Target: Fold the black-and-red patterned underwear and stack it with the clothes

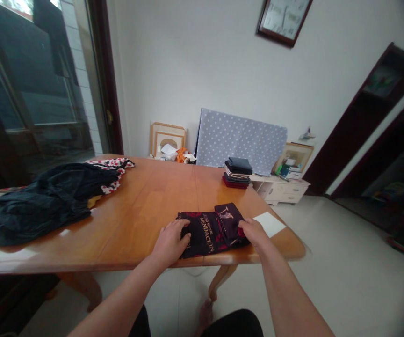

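Two bare hands at the near edge of the counter (132, 213), as I log them from my remote feed.

Item one: a folded garment (212, 232), near black, printed with red blotches and pale lettering, one word reading roughly "MENDACION". A narrower folded section rises at its upper right, bearing a small pale figure. The garment lies flat on the wooden counter, close to the front edge and between the hands.

Item two: the left hand (170, 242), on the garment's left end, its fingers (183, 225) spread and resting on top.

Item three: the right hand (254, 234), on the garment's right end, its fingers (244, 226) lying close together over the fabric. I cannot tell whether they pinch it.

Also on the counter: a white card (269, 224) just right of the garment; a stack of folded clothes (237, 173) farther back; a dark clothing heap (44, 203) at left, touching a red-and-white patterned cloth (112, 172).

Beyond the counter: a polka-dot board (240, 138), leaning picture frames (167, 139), and a low white drawer unit (279, 191).
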`<state>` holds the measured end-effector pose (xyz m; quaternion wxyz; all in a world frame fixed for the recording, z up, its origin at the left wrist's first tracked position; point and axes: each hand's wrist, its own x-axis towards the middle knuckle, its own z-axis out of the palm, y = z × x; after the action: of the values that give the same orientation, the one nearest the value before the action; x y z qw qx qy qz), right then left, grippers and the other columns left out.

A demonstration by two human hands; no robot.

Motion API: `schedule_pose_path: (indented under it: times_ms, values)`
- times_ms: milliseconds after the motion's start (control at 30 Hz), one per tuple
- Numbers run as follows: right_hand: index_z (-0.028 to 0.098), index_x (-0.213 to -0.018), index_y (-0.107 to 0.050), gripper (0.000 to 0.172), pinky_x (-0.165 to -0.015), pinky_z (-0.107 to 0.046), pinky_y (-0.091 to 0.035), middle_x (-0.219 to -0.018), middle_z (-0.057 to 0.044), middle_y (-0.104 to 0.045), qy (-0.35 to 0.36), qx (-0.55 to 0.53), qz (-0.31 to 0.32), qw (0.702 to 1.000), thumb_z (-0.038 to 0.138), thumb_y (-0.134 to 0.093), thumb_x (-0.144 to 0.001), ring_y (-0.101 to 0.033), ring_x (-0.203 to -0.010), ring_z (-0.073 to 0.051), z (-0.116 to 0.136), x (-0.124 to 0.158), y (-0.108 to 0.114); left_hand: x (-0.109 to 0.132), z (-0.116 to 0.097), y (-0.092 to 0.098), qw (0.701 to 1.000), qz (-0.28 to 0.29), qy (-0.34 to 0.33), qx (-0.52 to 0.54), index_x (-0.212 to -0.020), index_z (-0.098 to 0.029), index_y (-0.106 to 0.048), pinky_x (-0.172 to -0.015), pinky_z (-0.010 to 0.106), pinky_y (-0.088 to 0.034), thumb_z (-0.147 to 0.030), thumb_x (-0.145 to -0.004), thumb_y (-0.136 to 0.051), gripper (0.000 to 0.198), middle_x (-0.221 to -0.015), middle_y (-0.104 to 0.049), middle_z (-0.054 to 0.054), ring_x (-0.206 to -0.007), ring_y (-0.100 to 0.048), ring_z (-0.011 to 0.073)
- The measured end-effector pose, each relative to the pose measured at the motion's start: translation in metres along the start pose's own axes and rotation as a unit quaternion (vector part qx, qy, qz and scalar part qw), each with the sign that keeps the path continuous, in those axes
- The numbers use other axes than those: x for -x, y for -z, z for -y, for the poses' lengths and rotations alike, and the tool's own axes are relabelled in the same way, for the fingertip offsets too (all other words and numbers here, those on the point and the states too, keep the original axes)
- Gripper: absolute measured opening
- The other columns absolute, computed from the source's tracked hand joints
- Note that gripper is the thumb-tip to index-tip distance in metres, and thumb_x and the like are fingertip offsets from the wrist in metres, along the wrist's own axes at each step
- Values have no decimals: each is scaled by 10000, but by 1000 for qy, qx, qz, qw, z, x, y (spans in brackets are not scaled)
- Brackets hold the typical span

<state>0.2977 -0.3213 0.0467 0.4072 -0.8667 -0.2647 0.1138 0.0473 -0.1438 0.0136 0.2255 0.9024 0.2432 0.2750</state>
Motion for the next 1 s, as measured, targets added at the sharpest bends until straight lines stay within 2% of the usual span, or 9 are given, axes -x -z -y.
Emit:
schedule_pose_path:
  times_ms: [167,267,333,467,567,700,800,900,1000]
  values:
    - [197,-839,-720,244,-671,-282,-436,-780,-62,-706,13,32,-34,999,325,-524,-770,-640,-786,-229,-4,0,1,-1,1,0,1000,4,-1,-12,-1204,-248,-603,-977,403,-455,-235,-847,-578,358,-1233,-660,65,-1163,-593,268]
    - [217,-1024,-723,294,-803,-304,-438,-976,-92,-713,60,101,-90,989,323,-559,-804,-623,-964,-249,8,5,0,-2,2,-1,1000,-3,-3,11,-1198,-232,-599,-971,387,-465,-218,-854,-554,348,-1202,-667,73,-1124,-614,250]
    - [220,-1090,-707,324,-846,-314,-431,-1034,-103,-693,103,155,-107,977,378,-546,-857,-604,-1015,-250,17,12,-3,-3,2,-2,1000,-10,-8,27,-1193,-227,-595,-957,375,-474,-218,-865,-536,334,-1171,-673,73,-1096,-625,238]
    - [227,-1144,-685,456,-844,-344,-434,-1054,-111,-656,143,227,-72,961,566,-539,-876,-588,-1034,-267,27,26,-14,-6,2,0,999,-32,13,22,-1197,-213,-590,-941,367,-478,-242,-886,-515,320,-1147,-677,87,-1066,-636,234]
    - [226,-1242,-641,560,-865,-379,-430,-1110,-134,-632,150,269,-58,950,609,-586,-837,-563,-1093,-303,25,32,-22,-9,3,8,995,-43,86,-20,-1196,-195,-595,-912,371,-475,-310,-913,-500,320,-1137,-692,120,-1053,-649,253]
    - [218,-1306,-601,674,-879,-421,-427,-1157,-162,-609,148,287,-54,945,657,-609,-794,-543,-1124,-345,22,32,-27,-13,1,21,978,-1,181,-105,-1026,-212,-649,-840,415,-467,-560,-918,-445,417,-1009,-737,139,-974,-678,314]
    - [184,-1346,-569,736,-890,-441,-419,-1172,-185,-598,147,299,-51,941,648,-628,-778,-531,-1136,-370,23,31,-31,-17,-5,22,968,50,197,-146,-861,-233,-661,-842,504,-449,-747,-828,-439,561,-926,-750,143,-914,-689,369]
    - [166,-1359,-557,702,-902,-442,-411,-1168,-190,-595,150,307,-53,938,588,-620,-802,-529,-1131,-371,23,31,-33,-23,-11,17,966,69,190,-164,-900,-248,-674,-863,544,-435,-752,-758,-536,542,-947,-754,144,-925,-690,391]
    - [163,-1362,-556,692,-897,-444,-415,-1163,-187,-595,154,307,-51,938,571,-613,-807,-528,-1123,-374,22,31,-32,-28,-13,13,968,80,180,-154,-969,-267,-677,-855,512,-451,-652,-758,-599,446,-1005,-755,132,-964,-690,378]
